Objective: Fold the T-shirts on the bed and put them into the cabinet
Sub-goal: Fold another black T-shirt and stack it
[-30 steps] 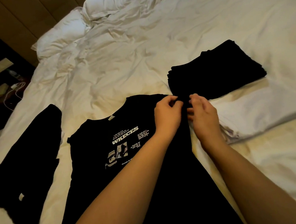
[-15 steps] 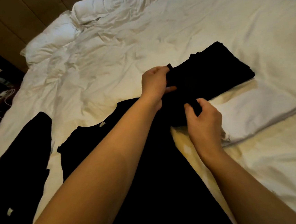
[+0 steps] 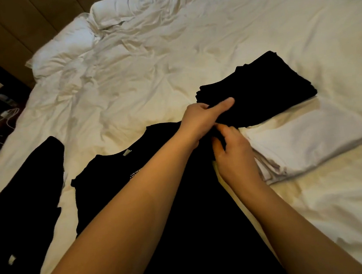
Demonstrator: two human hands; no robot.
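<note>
A black printed T-shirt lies spread flat on the white bed in front of me, much of it hidden under my arms. My left hand grips the shirt's right sleeve near its shoulder, thumb stretched out toward a stack of folded black shirts. Just below it, my right hand pinches the same black fabric with curled fingers. A stack of folded white shirts lies to the right of my right hand. Another black garment lies crumpled at the left.
Rumpled white duvet and pillows fill the far half of the bed. A dark nightstand with a white cable stands at the left edge, beside a wooden headboard wall.
My left hand went out to the folded black stack and has come back toward me, holding sleeve fabric. My right hand stayed close by at the sleeve.
</note>
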